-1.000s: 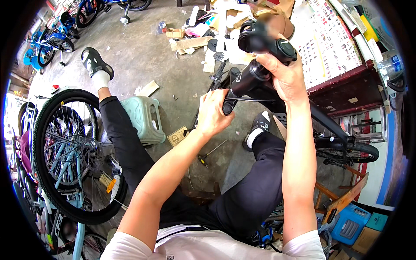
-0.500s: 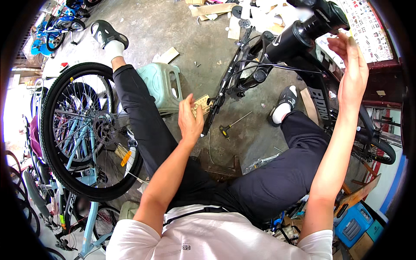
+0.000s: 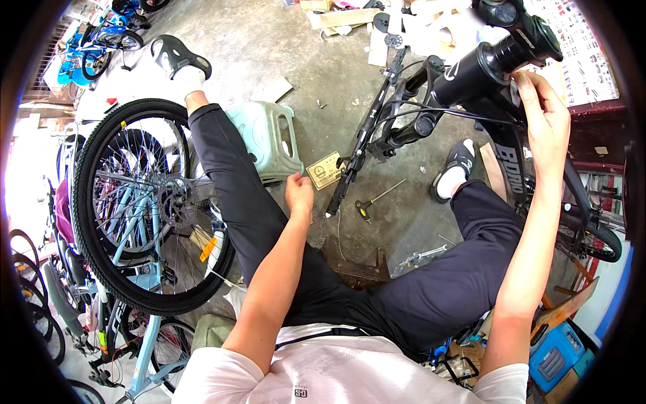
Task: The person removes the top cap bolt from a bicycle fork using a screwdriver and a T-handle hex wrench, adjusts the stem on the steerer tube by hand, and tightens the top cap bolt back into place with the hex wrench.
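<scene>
A black bicycle frame [image 3: 506, 145] stands at the right, with its fork, stem [image 3: 528, 34] and handlebar [image 3: 363, 128] turned toward the middle. My right hand [image 3: 546, 118] reaches up to the frame just behind the head tube [image 3: 464, 74]. Its thumb and fingertips close in against the frame there; what they pinch, if anything, is too small to make out. Near the handlebar's lower end, apart from it, my left hand [image 3: 299, 196] is curled closed over my left thigh. Whatever lies inside those fingers is hidden.
A spoked wheel [image 3: 81, 202] stands left of my leg, with other bicycles behind it. A pale green plastic stool [image 3: 262, 131], a small yellowish box [image 3: 325, 170], a yellow-black T-handled tool [image 3: 364, 210] and a wrench [image 3: 424, 254] lie between my feet. Blue case [image 3: 555, 355] at lower right.
My right hand has moved from open beside the stem onto the frame, its fingers closing in. My left hand has drawn down and curled up, uncovering the small box. The view has shifted slightly.
</scene>
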{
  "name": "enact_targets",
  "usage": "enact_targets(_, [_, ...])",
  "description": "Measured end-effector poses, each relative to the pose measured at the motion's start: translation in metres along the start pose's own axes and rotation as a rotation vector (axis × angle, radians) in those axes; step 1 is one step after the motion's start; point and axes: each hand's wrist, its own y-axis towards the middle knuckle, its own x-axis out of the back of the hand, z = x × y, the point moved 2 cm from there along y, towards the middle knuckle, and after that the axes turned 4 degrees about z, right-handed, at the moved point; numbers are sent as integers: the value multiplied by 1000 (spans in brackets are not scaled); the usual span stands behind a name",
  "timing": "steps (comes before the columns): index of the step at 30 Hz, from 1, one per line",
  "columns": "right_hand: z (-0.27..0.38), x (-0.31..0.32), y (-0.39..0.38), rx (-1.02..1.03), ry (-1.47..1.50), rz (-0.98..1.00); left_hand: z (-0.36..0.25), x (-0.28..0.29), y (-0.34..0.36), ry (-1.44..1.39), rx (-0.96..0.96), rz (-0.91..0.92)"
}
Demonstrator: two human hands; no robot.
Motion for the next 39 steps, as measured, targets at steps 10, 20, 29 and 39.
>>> enact_targets(10, [2,1,0,17,-63,-3,-36,0,-25,226,-61,2])
enact_targets(20, [2,1,0,11,-72,11,-30,-2,-23,197,-82,29])
enact_targets(29, [48,-12,-46,446,-212,-207,-27,-39,-36,375,-141,488])
enact_targets(39, [-96,-257,-252,-233,-399,1514,-8,-62,-7,323,-18,768])
